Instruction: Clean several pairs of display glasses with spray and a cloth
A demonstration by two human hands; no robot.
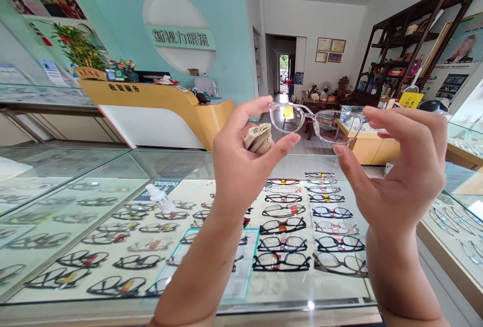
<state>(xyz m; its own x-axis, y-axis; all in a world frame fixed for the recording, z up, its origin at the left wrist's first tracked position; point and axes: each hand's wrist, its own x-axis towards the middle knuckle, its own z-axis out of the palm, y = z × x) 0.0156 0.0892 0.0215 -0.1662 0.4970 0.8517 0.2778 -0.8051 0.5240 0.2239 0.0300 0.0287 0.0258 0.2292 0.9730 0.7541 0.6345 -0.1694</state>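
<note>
A pair of clear-framed eyeglasses (309, 115) is held up in the air between both hands, above a glass display case (132, 166). My left hand (249, 156) grips the left end of the frame between finger and thumb, and a bunched beige cloth (258, 138) is tucked in the same palm. At the right end of the frame, my right hand (400, 166) has its fingertips on the rim, the thumb just below. Rows of eyeglasses (281, 261) lie inside the case under the hands.
A small white spray bottle (161, 198) stands on the glass at the left. Behind are a yellow and white counter (151, 110), a dark wooden shelf (400, 40) and a desk (324, 105). Another display case (460, 226) runs along the right.
</note>
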